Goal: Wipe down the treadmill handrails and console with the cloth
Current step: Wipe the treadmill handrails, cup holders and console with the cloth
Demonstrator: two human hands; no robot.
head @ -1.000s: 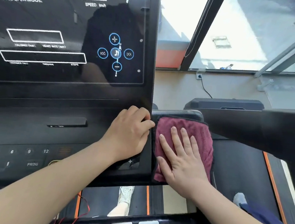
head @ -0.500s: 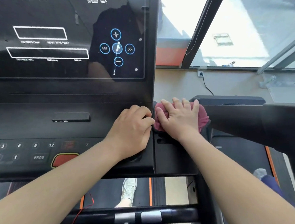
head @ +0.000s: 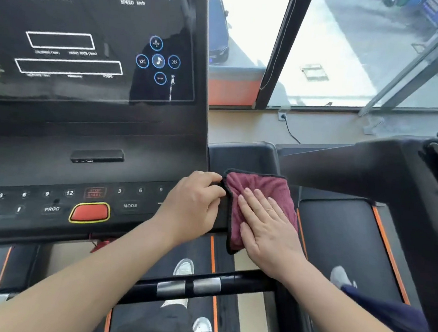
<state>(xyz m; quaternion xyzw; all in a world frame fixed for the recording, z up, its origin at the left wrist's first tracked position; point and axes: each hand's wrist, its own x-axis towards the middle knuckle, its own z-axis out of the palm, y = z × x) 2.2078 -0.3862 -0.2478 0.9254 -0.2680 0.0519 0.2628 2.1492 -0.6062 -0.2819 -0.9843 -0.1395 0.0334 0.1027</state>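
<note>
Pressed flat under the right hand [head: 268, 230], fingers spread wide and palm down, the maroon cloth [head: 257, 192] draped over the dark side panel [head: 242, 154] at the right edge of the console [head: 89, 129], its near corner hanging off past the heel of the hand. Just to the left, touching the cloth's black-trimmed edge, the left hand [head: 194, 203] curled over the console's corner, fingers bent and gripping the rim, seemingly for bracing; holding nothing else. Ahead of the right fingertips, bare panel; off to the right, a thick black handrail arm [head: 356, 166] sloping away, well apart from the cloth. Below both wrists, the crossbar [head: 190, 286] with its metal pulse pads. Left of the bracing hand, the keypad and the red stop button [head: 89, 212]. Soft, light and limp by the look of the folds, likely terry or microfibre: bound to bunch and slide on glossy plastic unless pinned by a broad palm, as here, rather than pinched. Best carried under the whole flat hand for panels, and probably wrapped round with the fingers closed for the rounded handrail. No fragility in the cloth itself; more care probably due to the touch panel and buttons to the left, where firm pressure could trigger a key.
</note>
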